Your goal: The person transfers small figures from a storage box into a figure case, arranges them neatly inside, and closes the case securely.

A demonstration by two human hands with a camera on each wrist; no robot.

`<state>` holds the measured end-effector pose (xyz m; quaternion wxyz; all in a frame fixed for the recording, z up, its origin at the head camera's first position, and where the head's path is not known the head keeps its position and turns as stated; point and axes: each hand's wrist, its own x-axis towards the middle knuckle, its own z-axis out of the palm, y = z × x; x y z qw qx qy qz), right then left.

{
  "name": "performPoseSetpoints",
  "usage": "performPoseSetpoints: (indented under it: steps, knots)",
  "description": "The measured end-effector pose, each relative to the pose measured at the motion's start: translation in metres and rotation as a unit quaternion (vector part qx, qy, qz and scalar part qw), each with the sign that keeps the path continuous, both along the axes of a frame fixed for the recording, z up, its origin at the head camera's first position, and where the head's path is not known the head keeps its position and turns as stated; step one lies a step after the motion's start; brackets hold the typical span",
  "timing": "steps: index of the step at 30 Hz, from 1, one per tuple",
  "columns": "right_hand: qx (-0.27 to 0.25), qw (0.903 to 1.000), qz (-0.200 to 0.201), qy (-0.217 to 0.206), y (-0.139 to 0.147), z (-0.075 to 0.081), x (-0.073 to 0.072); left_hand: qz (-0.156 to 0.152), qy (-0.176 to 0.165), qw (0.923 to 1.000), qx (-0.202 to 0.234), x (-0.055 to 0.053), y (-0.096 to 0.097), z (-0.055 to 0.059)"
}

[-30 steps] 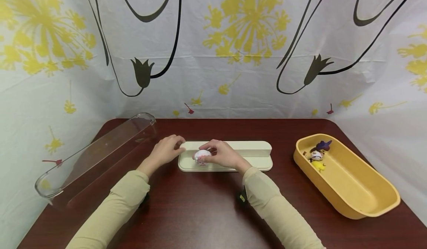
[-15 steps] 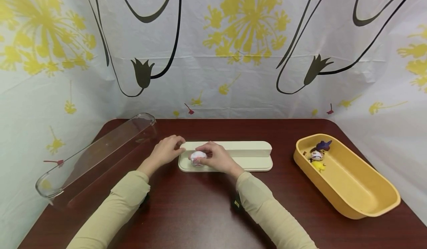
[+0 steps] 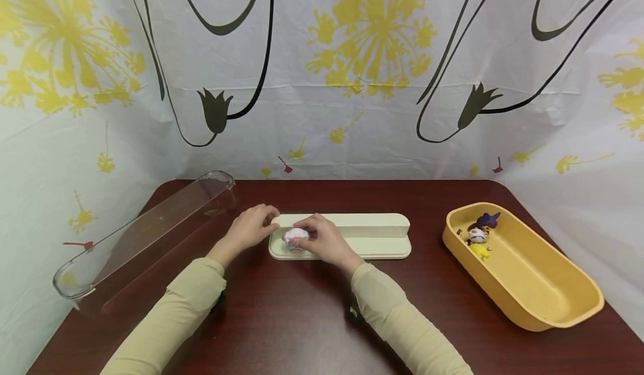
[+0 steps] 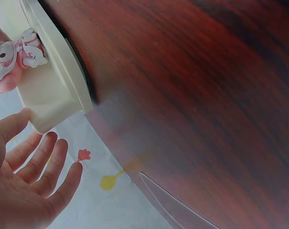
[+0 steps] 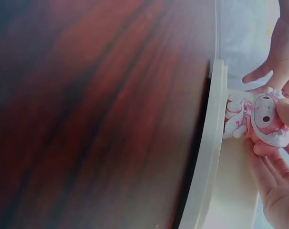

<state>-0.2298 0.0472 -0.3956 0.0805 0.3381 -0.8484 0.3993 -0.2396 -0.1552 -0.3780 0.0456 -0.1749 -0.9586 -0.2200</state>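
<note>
My right hand holds a small pink-and-white figurine by its head. In the right wrist view the figurine sits with its feet low over the cream stepped base, near the base's left end. Whether it bears its full weight there I cannot tell. My left hand is at the base's left end, its thumb at the corner in the left wrist view and its other fingers spread loosely beside the end. Part of the base's lower step is hidden behind the right hand.
A yellow tray stands at the right with several small figurines at its far end. To the left lies a long clear plastic cover. The dark red table ends at a patterned curtain.
My right hand has moved slightly left with the figurine, towards the base's left end. The left hand stays where it was.
</note>
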Motion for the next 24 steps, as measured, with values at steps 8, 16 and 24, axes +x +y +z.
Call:
performPoseSetpoints:
  steps: [8,16,24]
  knots:
    - [0.056,0.9938,-0.029,0.091,-0.0050,0.0025,0.0031,-0.002,0.005,1.0000,-0.003,0.0002,-0.0008,-0.0004]
    - [0.054,0.9916,-0.040,0.111,-0.0065,0.0030,0.0035,-0.004,0.005,1.0000,-0.002,-0.0003,-0.0003,-0.0002]
    - [0.052,0.9924,-0.036,0.106,-0.0066,0.0028,0.0021,-0.002,0.003,1.0000,-0.003,-0.0001,-0.0005,-0.0007]
